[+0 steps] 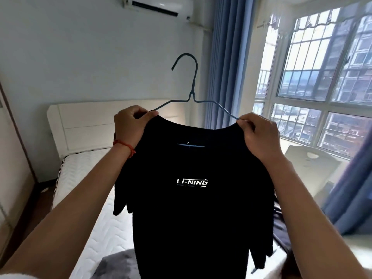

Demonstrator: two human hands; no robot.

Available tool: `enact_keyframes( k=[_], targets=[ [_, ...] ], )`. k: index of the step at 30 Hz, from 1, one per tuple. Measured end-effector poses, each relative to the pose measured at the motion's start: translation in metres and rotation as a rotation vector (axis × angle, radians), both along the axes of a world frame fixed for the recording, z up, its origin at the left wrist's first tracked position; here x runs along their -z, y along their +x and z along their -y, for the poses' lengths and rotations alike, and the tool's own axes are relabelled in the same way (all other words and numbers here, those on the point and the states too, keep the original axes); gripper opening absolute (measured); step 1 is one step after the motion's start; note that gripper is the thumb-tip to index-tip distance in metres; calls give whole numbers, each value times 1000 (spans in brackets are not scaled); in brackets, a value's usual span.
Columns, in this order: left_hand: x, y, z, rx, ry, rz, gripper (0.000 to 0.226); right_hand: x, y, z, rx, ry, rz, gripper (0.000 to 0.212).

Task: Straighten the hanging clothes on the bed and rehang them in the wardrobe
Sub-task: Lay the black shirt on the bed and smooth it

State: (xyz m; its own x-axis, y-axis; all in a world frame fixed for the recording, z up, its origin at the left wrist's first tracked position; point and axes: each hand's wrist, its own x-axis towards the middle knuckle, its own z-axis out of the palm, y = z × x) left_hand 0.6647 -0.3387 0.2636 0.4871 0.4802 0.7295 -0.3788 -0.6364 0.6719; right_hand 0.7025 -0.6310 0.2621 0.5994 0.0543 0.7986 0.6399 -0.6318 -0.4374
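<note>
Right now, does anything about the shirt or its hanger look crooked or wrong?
Nothing is damaged. The black T-shirt sits on the blue wire hanger, held up over the bed. The left hand and right hand pinch its shoulders. The hanger's hook leans slightly left.

We see a black T-shirt [193,198] with white "LI-NING" lettering held up mid-frame on a thin blue wire hanger [192,91], hook pointing up and curling toward frame left. Left hand [130,125] pinches the left shoulder at the collar, a red string bracelet [125,147] on that wrist; right hand [258,133] pinches the right shoulder where the hanger arm enters the fabric. Behind: white bed [96,198] lower left, air conditioner [159,5] at the top, blue curtain [227,57] and window [322,77] on the right.
</note>
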Motion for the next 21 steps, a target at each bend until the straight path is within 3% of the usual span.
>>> enact_keyframes(
  k=[10,21],
  targets=[
    [24,-47,127,-263,-5,-1,28,8,9,117,-181,-13,-40,13],
    [95,-60,136,-391,42,-172,31,70,50,117,-263,-6,-329,17]
  ],
)
